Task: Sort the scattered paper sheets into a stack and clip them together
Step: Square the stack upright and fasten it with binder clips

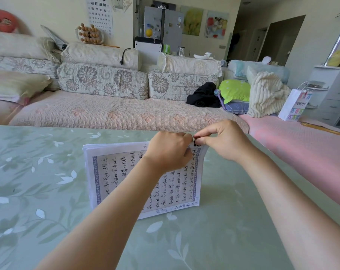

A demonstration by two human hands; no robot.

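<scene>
A stack of white paper sheets point(114, 172) with handwritten script and a blue patterned border lies on the green floral table point(38, 191). The far right corner of the stack is lifted a little. My left hand point(169, 151) grips that corner from the left, fingers curled over the top sheet. My right hand point(223, 141) pinches a small black clip point(194, 142) at the same corner, thumb and forefinger closed on it. Most of the clip is hidden between my fingers.
A long sofa point(126, 112) with floral cushions runs along the table's far edge. On its right end lie a black garment point(203, 95), a green pillow point(235, 90) and a cream blanket point(266, 94). A white paper bag point(293, 106) stands beside them.
</scene>
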